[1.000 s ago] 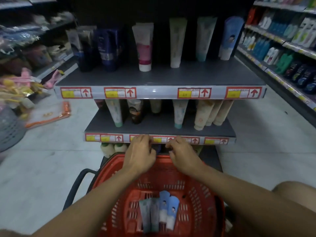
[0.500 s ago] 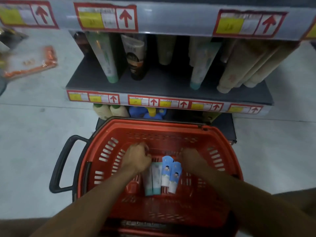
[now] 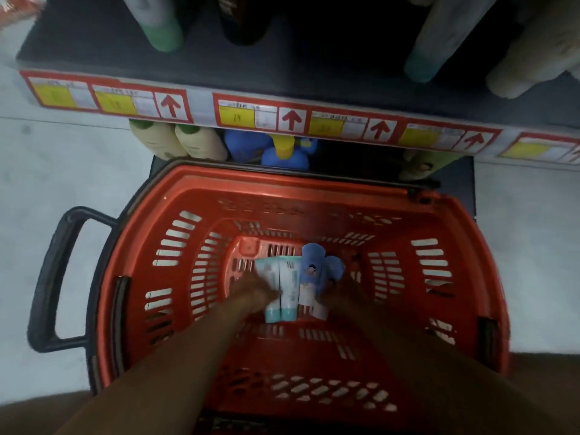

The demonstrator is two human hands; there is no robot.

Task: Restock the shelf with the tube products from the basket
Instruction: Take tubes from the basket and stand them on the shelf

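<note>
Both hands (image 3: 254, 293) on tubes (image 3: 284, 287) in basket (image 3: 314, 186); shelf labels (image 3: 260, 116) unreadable

Four tubes (image 3: 290, 288) side by side in red basket (image 3: 314, 365)

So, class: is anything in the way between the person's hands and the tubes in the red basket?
Nothing visible. The left hand is at the pale teal tubes and the right hand at the blue tubes on the floor of the basket, which holds nothing else.
</note>
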